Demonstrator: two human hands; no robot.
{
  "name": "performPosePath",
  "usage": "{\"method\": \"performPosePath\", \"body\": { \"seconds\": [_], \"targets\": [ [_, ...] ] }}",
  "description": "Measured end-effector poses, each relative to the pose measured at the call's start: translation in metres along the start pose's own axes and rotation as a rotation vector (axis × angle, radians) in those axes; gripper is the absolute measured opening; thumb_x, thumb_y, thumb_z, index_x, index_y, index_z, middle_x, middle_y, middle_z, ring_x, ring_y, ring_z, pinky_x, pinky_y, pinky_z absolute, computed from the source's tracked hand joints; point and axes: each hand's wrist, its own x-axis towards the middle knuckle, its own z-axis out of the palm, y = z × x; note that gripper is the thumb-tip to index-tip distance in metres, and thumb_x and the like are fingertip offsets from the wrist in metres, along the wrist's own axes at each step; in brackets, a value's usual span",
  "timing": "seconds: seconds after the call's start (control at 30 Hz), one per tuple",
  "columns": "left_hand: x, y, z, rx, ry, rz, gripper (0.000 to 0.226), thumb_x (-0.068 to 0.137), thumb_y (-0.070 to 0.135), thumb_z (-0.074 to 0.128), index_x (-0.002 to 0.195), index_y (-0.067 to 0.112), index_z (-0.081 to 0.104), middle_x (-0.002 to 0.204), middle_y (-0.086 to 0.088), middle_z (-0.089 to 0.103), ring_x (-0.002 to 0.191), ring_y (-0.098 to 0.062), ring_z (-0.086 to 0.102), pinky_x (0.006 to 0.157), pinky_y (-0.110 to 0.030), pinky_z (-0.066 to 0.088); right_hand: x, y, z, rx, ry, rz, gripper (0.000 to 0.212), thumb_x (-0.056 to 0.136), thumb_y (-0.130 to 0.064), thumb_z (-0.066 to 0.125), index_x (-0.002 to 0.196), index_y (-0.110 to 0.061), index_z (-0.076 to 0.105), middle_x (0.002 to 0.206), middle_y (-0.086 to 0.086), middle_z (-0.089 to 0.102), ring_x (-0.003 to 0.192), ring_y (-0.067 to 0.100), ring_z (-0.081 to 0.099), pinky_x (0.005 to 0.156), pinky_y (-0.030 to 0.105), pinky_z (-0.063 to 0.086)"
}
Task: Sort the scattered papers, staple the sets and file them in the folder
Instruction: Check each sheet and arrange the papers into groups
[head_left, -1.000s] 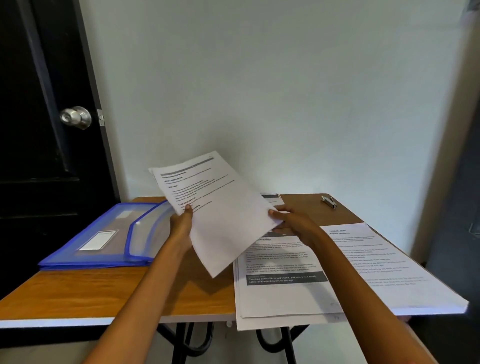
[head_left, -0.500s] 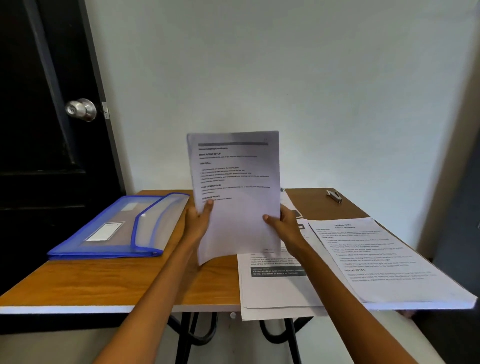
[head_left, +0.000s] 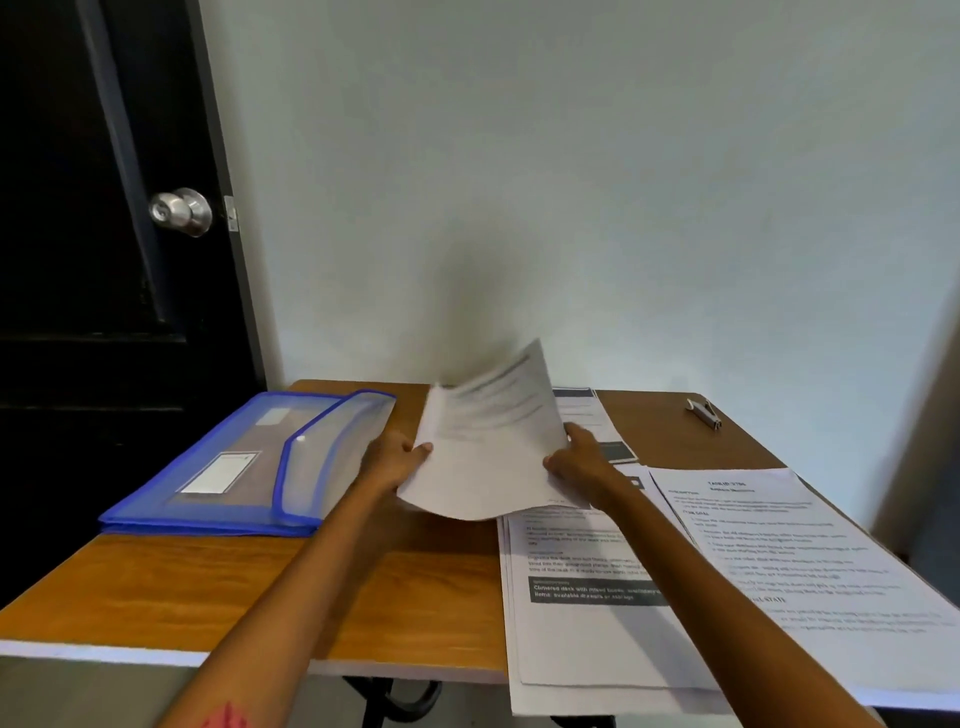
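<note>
I see the blurred sheet (head_left: 488, 457) pinched between my left hand (head_left: 397, 460) and right hand (head_left: 582, 460), above the table (head_left: 208, 587).

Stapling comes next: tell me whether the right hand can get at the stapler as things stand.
Probably not yet: the right hand grips the held sheets. The stapler lies uncovered at the table's far right, so the way looks free once it lets go.

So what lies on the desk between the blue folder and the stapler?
In the head view, between the blue folder and the stapler: the held sheets, gripped by both hands, and printed pages behind them.
</note>
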Motion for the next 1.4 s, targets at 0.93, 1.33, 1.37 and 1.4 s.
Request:
{"method": "performPosePath", "body": {
  "seconds": [0.93,1.33,1.37,1.4],
  "targets": [
    [0.055,-0.03,-0.03,1.144,-0.056,0.185,0.027,0.092,0.014,0.053,0.117,0.007,0.056,0.121,-0.01,0.058,0.11,-0.023,0.057,0.089,-0.027,0.046,0.129,-0.005,0.139,-0.195,-0.009,-0.031,0.047,0.086,-0.012,0.061,0.129,-0.005,0.042,0.128,0.012,0.052,0.115,0.031,0.053,0.095,0.035,0.048],
    [0.059,-0.01,-0.003,0.757,0.107,0.1,0.024,0.093,0.02,0.052,0.112,0.007,0.059,0.111,-0.009,0.063,0.099,-0.02,0.061,0.08,-0.022,0.046,0.126,0.003,0.059,-0.291,0.242,-0.012,0.044,0.092,-0.019,0.056,0.131,-0.008,0.039,0.125,0.014,0.057,0.112,0.029,0.056,0.089,0.033,0.045],
    [0.059,-0.004,0.007,0.661,0.126,0.116,0.022,0.093,0.018,0.052,0.109,0.005,0.061,0.108,-0.011,0.064,0.095,-0.021,0.061,0.076,-0.022,0.045,0.126,0.009,0.043,-0.325,0.25,-0.005,0.042,0.092,-0.016,0.056,0.13,-0.008,0.042,0.124,0.014,0.057,0.112,0.028,0.056,0.087,0.031,0.044],
    [0.06,0.002,0.017,0.559,0.126,0.125,0.021,0.092,0.016,0.053,0.105,0.004,0.063,0.106,-0.012,0.065,0.093,-0.021,0.061,0.073,-0.021,0.043,0.125,0.016,0.028,-0.35,0.258,0.008,0.04,0.091,-0.014,0.056,0.128,-0.007,0.045,0.123,0.014,0.058,0.112,0.028,0.056,0.086,0.03,0.043]
  ]
}}
